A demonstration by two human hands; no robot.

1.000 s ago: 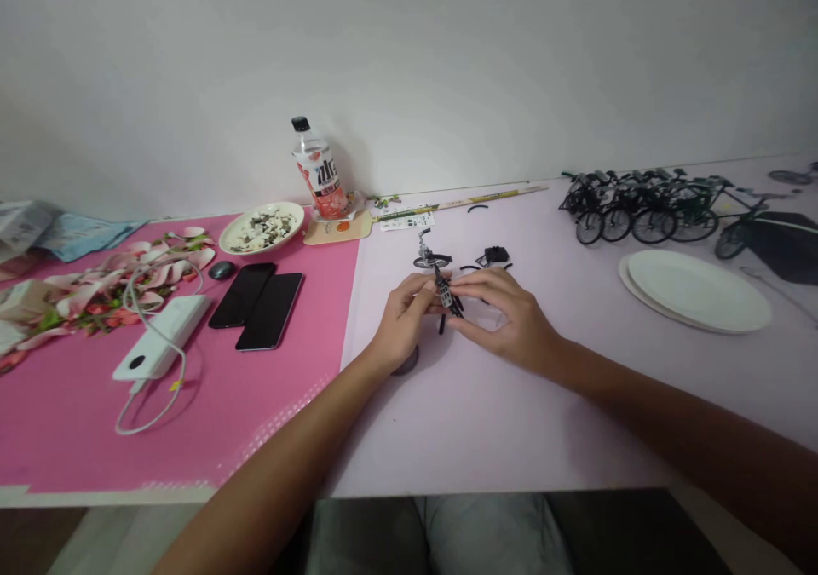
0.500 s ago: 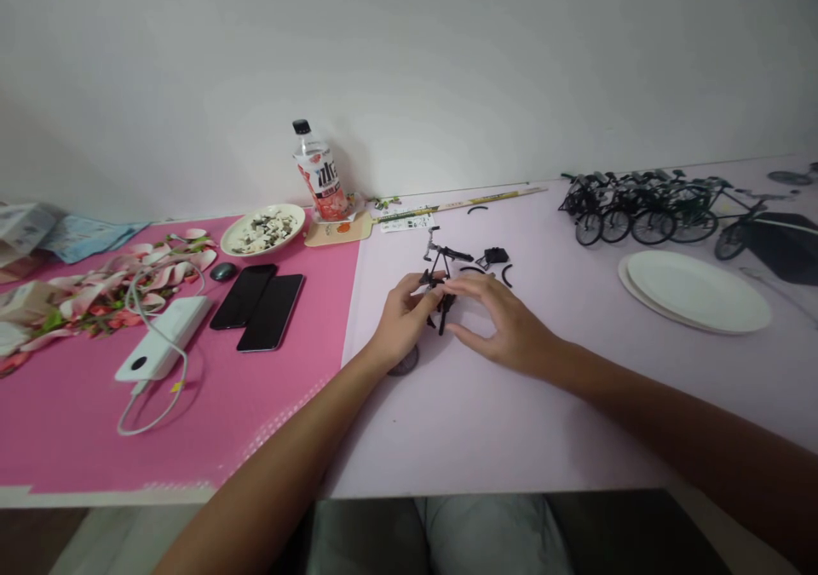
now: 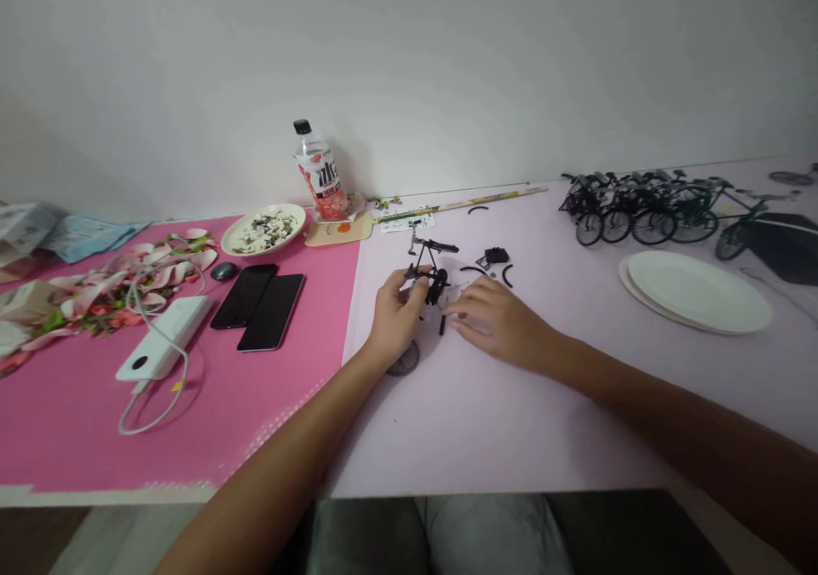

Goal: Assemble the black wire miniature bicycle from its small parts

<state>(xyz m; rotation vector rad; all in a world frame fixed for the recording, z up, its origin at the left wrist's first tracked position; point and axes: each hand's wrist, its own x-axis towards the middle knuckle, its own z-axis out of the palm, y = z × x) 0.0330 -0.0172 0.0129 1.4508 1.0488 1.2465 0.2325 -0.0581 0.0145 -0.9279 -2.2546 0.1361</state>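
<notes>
My left hand (image 3: 397,313) is closed around the lower part of a black model bicycle frame (image 3: 429,267) with handlebars and a saddle. It holds the frame tilted above the table, and the fingers hide part of it. To the right, my right hand (image 3: 495,313) is low over the table, apart from the frame. Its thumb and fingertips are drawn close together beside a short black stick-like piece (image 3: 442,325); anything between them is too small to make out. A small spoked wheel (image 3: 405,360) lies by my left wrist. Curved black strips (image 3: 508,276) and a black rack-like part (image 3: 494,256) lie beyond my right hand.
Several model bicycles (image 3: 652,209) stand at the back right, behind stacked white plates (image 3: 699,294). On the pink left side are two phones (image 3: 271,313), a white power bank (image 3: 164,339), a bowl (image 3: 263,230) and flower petals (image 3: 95,298). A drink bottle (image 3: 323,175) stands near the wall.
My right hand has drawn away from the frame and lowered to the table, its thumb and fingers closer together. My left hand and the frame have shifted slightly left and up.
</notes>
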